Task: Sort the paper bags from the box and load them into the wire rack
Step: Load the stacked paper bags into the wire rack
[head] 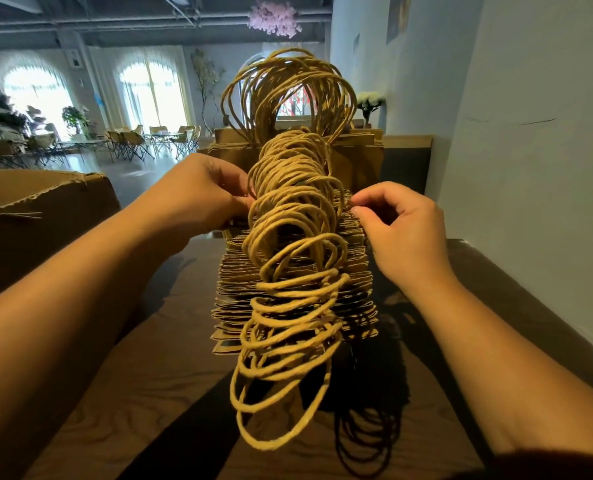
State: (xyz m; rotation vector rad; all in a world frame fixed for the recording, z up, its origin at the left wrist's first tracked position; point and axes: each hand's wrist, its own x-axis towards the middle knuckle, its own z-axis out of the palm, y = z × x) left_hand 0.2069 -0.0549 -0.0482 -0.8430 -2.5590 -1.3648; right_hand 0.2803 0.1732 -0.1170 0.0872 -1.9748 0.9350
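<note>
Kraft-brown paper bags [295, 278] stand in one long packed row on the dark wooden table [142, 393], both hands working at the row's middle.

The left hand [198, 195] and the right hand [402, 230] each pinch bag edges with curled fingers on opposite sides, probably to part or straighten the row. Twisted paper-cord handles [288, 306] loop up and tangle above the flat folded bags. The cardboard box [46, 216] waits at left; the wire rack is hidden.

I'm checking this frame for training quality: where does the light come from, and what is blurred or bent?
Head view: bright arched windows backlight the room, blown out; the twine handles throw hard shadows toward the viewer on the table; wide-angle bending stretches both forearms; background chairs look soft.
</note>
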